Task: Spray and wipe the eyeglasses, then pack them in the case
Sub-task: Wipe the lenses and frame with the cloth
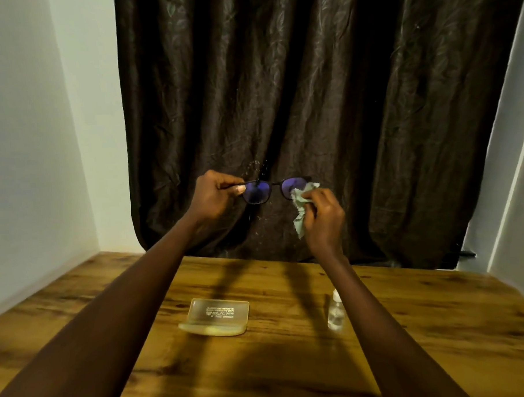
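Dark-framed eyeglasses (269, 189) with bluish lenses are held up in the air in front of the curtain. My left hand (214, 193) pinches the frame at its left end. My right hand (323, 218) grips a pale green cloth (303, 201) that lies against the right lens and hangs down below it. On the table below stands a clear plastic case (218, 317), open, with printed lettering on its lid. A small clear spray bottle (335, 310) stands upright to the case's right, partly behind my right forearm.
A wooden table (425, 326) fills the lower view. A dark brown curtain (310, 91) hangs behind it. White walls flank it on the left and right.
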